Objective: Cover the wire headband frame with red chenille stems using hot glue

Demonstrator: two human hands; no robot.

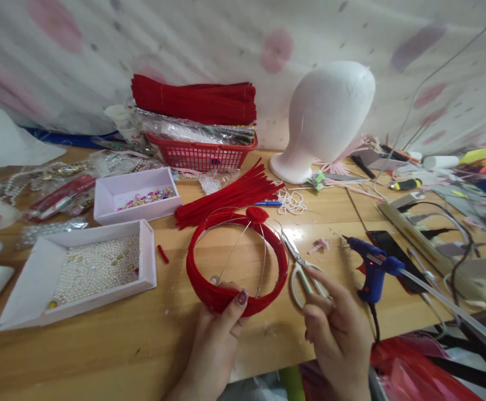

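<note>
The left grip (218,340) is clamped on one red hoop (207,292) at the near edge, thumb uppermost; the hoop extends directly beyond this grip, above the worktop (176,356). One red rounded piece (257,215) sits at the hoop's far edge, opposite the left grip. Several thin wires cross the opening.

The right grip (339,328) is partly curled, index finger extended over the handles of one pair of scissors (298,258); whether it is closed on them cannot be told. The blades point away from this grip.

Right of the right grip: one blue glue gun (372,267) and one dark phone (397,262). Ahead of it: one small pink piece (319,245) and, farther off, one white head form (329,111).

Left of the left grip: two white trays, the near one (147,256) holding pearl beads, the far one (142,214) holding gems; one short red piece (163,254) lies beside the near tray. Beyond the hoop: two bundles of red strips, one (230,195) on the worktop, one (193,103) atop one red basket (205,156).
</note>
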